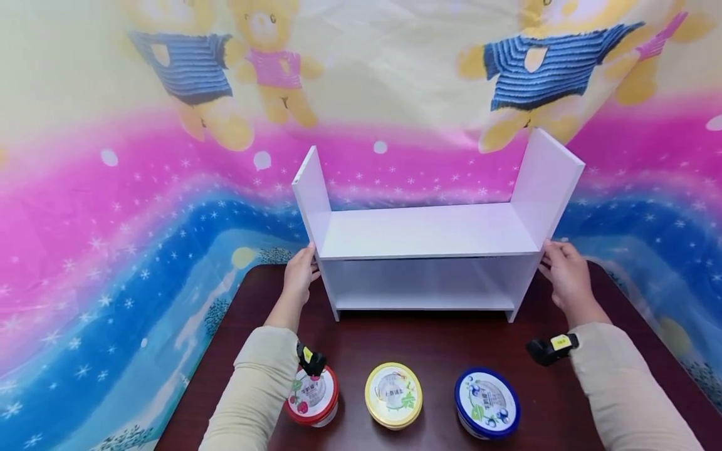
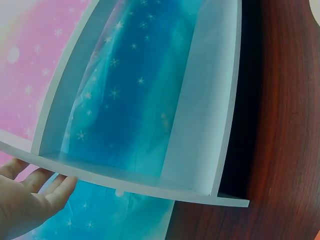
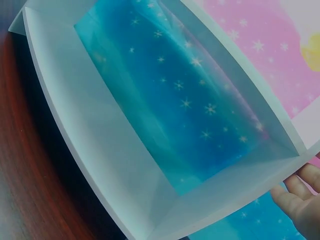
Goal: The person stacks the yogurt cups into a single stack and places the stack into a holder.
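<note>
A white two-level shelf [image 1: 429, 230] stands upright at the back of the dark table. My left hand [image 1: 299, 273] touches the outer face of its left side panel, level with the upper board. On the opposite side my right hand [image 1: 567, 275] touches the right panel at about the same height. In the left wrist view the fingers of the left hand [image 2: 30, 197] lie straight against the panel [image 2: 140, 184]. Extended fingers of the right hand [image 3: 302, 200] rest against the other panel [image 3: 225, 200] in the right wrist view.
Three round tubs stand in a row near the front of the table [image 1: 434, 341]: one with a red rim [image 1: 313, 398], one with a yellow rim [image 1: 393, 396], one with a blue rim [image 1: 487, 403]. Behind the shelf hangs a bear-patterned cloth [image 1: 383, 81].
</note>
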{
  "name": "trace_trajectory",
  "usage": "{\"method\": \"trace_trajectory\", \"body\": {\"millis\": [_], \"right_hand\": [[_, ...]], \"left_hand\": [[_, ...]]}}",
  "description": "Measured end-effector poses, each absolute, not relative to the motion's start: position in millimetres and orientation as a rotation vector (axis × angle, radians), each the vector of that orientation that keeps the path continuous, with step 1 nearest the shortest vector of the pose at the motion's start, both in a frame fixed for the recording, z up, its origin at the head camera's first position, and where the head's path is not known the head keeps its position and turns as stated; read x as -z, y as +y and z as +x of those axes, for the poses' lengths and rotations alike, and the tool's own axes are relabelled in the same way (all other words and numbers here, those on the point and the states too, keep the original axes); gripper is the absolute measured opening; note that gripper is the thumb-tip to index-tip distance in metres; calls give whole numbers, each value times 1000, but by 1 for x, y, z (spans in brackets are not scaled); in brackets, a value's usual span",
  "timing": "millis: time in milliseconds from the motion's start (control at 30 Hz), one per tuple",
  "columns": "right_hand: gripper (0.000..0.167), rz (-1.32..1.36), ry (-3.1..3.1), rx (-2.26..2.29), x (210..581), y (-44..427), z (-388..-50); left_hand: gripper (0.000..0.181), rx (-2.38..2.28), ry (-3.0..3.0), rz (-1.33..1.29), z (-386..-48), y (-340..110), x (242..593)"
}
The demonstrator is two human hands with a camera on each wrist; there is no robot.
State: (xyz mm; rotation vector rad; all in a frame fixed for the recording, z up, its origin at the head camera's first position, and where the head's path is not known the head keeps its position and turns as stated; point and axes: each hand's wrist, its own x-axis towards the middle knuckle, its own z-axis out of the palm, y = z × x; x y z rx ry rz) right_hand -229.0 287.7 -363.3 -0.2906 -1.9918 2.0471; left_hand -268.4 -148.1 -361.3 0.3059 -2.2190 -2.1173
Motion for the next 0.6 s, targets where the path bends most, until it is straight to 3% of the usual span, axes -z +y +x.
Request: {"method": "trace_trajectory", "body": {"millis": [200,600], "right_hand": [[41,-268,-2043,-2008,364,278,-232],[33,-263,-1982,-2083,366,271,-234]], "left_hand": [[60,2124,-2201,325,-269,-158,361],[62,2094,-2228,381,-270,-166,364]]}}
